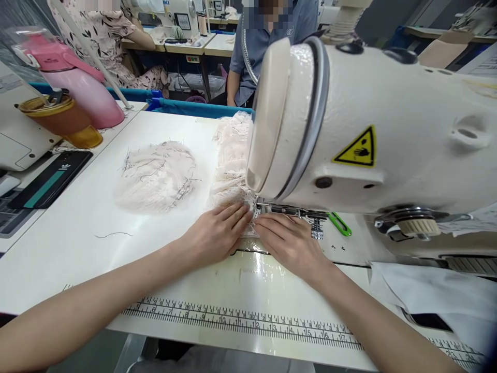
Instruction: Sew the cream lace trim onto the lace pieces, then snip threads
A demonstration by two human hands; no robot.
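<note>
Pale pink gathered lace fabric (232, 155) runs under the head of a white sewing machine (368, 119). My left hand (221, 228) lies on the near end of the lace, its fingers stretched out flat and close together beside the needle area. From the other side my right hand (289, 241) reaches in, its bent fingertips closed at the lace's edge; its thumb is hidden beneath. Both hands nearly meet in front of the metal presser parts (283, 209). The needle itself is hidden by the machine head and my fingers.
A heap of lace pieces (157, 176) with loose threads lies left. Further left are a phone (50, 178), a brown cup (64, 119) and a pink bottle (77, 83). A green thread snipper (340, 224) and white cloth (435, 295) lie right. Two people sit beyond the table.
</note>
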